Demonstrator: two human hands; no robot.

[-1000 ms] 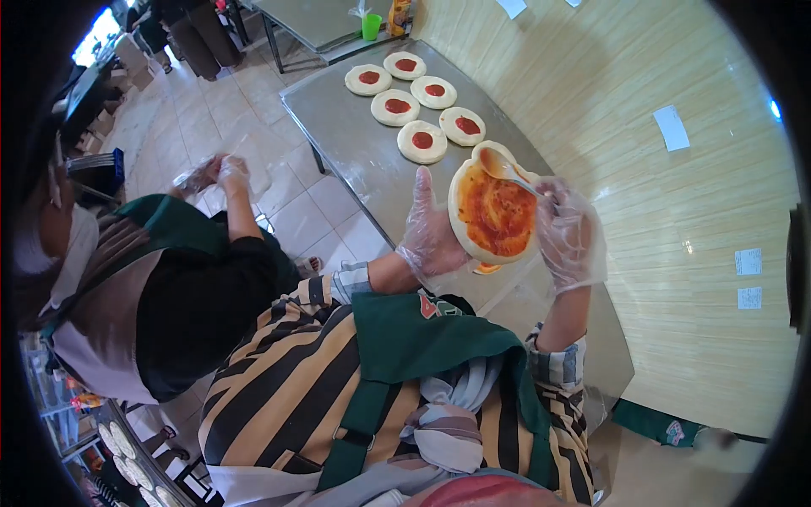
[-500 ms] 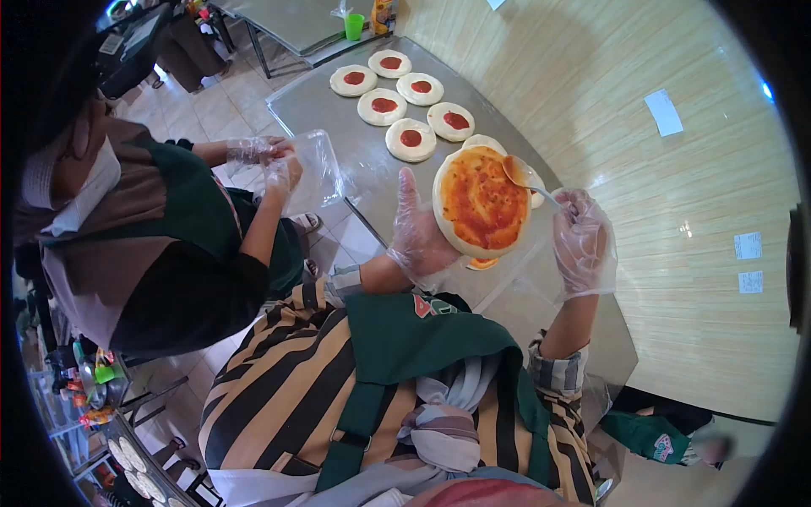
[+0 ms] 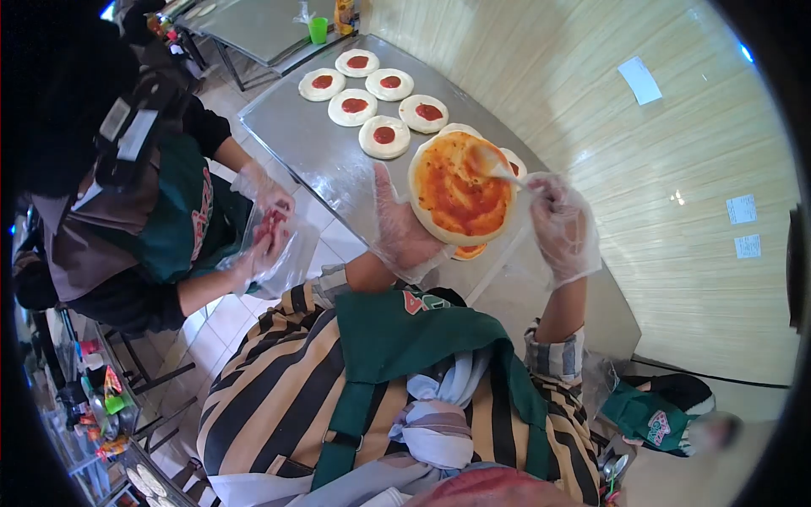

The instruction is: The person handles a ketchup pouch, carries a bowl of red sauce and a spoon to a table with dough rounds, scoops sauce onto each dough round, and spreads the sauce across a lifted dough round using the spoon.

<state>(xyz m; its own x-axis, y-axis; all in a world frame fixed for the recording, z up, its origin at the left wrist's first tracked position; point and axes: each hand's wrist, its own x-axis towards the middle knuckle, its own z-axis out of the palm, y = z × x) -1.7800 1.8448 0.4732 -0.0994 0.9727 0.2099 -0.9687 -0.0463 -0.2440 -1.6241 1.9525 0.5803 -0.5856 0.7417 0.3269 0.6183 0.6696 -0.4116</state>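
A round pizza base (image 3: 456, 215) spread with red-orange sauce rests on my left hand (image 3: 405, 228), which wears a clear plastic glove. The thumb sticks up to the left of the dough; the other fingers are hidden beneath it. My right hand (image 3: 562, 221), also gloved, is closed around the handle of a spoon (image 3: 500, 169). The spoon's bowl, smeared by motion, is over the upper right part of the sauce. Partly covered by the held base, another sauced base (image 3: 470, 252) and a base with a sauce spot (image 3: 512, 162) show on the table.
Several dough rounds (image 3: 384, 137) with sauce dabs lie on the metal table (image 3: 291, 135). At left a co-worker's gloved hands (image 3: 269, 224) hold a clear plastic container (image 3: 291, 258). A wall (image 3: 583, 110) borders the right side. Behind stands a green cup (image 3: 318, 30).
The spoon has shifted inward from the base's right edge over the sauce. The whole view has moved slightly. The co-worker has turned and brought the container closer to their body.
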